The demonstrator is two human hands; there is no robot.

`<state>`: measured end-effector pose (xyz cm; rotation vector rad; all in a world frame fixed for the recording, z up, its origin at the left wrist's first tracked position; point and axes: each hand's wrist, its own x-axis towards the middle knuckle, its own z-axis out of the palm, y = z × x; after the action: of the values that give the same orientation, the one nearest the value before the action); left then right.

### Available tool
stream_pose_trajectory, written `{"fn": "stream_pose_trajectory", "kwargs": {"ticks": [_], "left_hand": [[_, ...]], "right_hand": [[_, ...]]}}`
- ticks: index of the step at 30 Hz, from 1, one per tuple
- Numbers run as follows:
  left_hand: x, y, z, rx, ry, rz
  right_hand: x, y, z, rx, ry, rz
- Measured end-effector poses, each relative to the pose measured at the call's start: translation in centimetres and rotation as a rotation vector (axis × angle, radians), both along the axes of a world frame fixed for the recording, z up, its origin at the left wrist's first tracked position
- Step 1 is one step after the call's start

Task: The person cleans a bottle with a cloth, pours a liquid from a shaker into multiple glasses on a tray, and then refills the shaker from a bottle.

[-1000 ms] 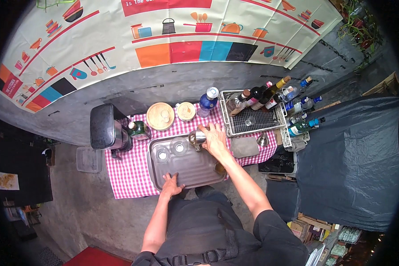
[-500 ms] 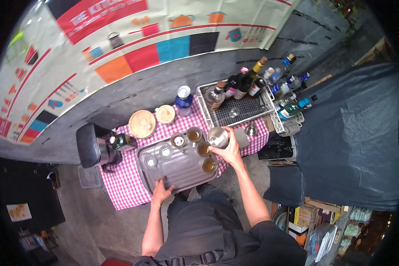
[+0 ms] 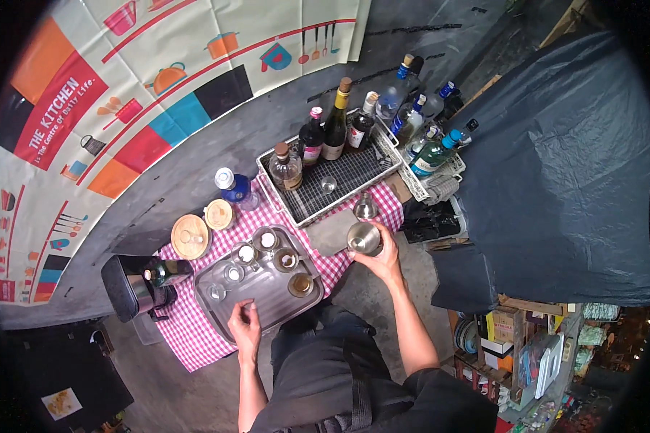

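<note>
My right hand (image 3: 383, 258) holds a shiny metal cup (image 3: 363, 238) by its side, to the right of the tray and next to a grey slab (image 3: 331, 233). My left hand (image 3: 245, 328) is raised over the near left part of the brown tray (image 3: 273, 312), fingers loosely bent, with nothing visible in them. Several small glasses stand on the tray. A glass of amber-brown liquid (image 3: 300, 285) is nearest its right end, with another brownish glass (image 3: 287, 260) just behind. A clear glass (image 3: 233, 273) stands farther left.
A wire basket (image 3: 314, 214) with several bottles stands behind the tray, beside a second bottle basket (image 3: 440, 189). A small metal vessel (image 3: 365, 208) is near the slab. Two wooden-lidded containers (image 3: 191, 237), a blue bottle (image 3: 232, 186) and a black bin (image 3: 128, 287) surround the tray's left side.
The metal cup in my right hand has moved off the glasses to the tray's right. My left hand has come up from the tray's near edge. The view has turned.
</note>
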<state>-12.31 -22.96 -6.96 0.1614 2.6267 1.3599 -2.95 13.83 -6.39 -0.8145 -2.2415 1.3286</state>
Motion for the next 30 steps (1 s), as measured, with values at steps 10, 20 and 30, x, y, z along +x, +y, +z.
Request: {"fn": "stream_pose_trajectory", "kwargs": {"ticks": [10,20,30], "left_hand": [[0.6,12.3,5.1,0.165,0.243,-0.791],[3.0,15.7,1.7,0.328,0.168,-0.844],[2.5,21.9,-1.6,0.202,0.147,-0.544]], "right_hand": [[3.1,-5.3,4.0,0.184,0.012,0.173],[5.7,-5.3,5.4,0.091,-0.035,0.334],[1.2,8.1,-4.6,0.007,-0.219,0.202]]}}
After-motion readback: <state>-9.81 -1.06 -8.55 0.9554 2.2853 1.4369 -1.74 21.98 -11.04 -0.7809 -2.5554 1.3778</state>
